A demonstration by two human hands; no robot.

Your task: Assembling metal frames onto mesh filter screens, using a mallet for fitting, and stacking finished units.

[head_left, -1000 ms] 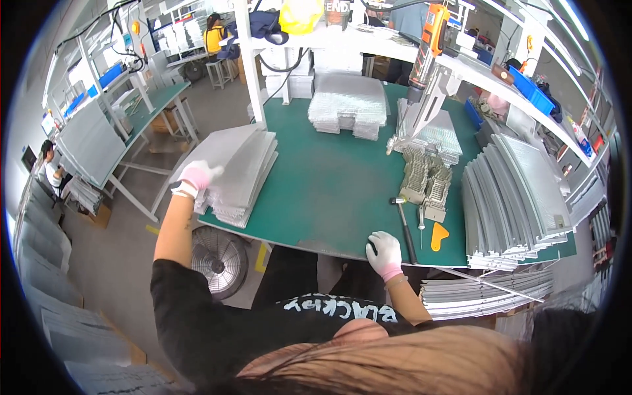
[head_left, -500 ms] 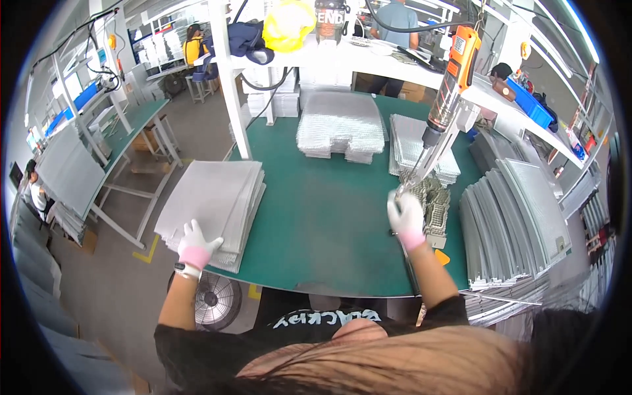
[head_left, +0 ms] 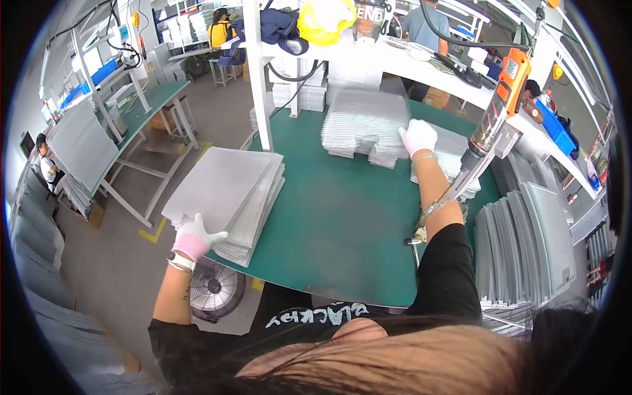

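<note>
My left hand (head_left: 193, 238), in a white and pink glove, rests on the near corner of a stack of grey mesh sheets (head_left: 220, 184) at the left of the table. Its fingers are spread, the thumb pointing right. Stretched far across the table, my gloved right hand (head_left: 419, 137) is at the right corner of another mesh-sheet stack (head_left: 365, 118). Its thumb stands apart from the fingers, whose tips are partly hidden; I make out nothing in it. Over my right forearm hangs an orange power screwdriver (head_left: 503, 99) with a long bit.
A third stack of sheets (head_left: 451, 148) lies behind my right forearm. Framed panels (head_left: 523, 247) stand in a row at the right. A small hand tool (head_left: 413, 241) lies beside my forearm on the green table (head_left: 329, 230). A white shelf post (head_left: 257, 79) rises at the back left.
My right hand has left the screwdriver's lower end and reached forward to the far stacks. My left hand stays on the left stack. The whole view has shifted slightly.
</note>
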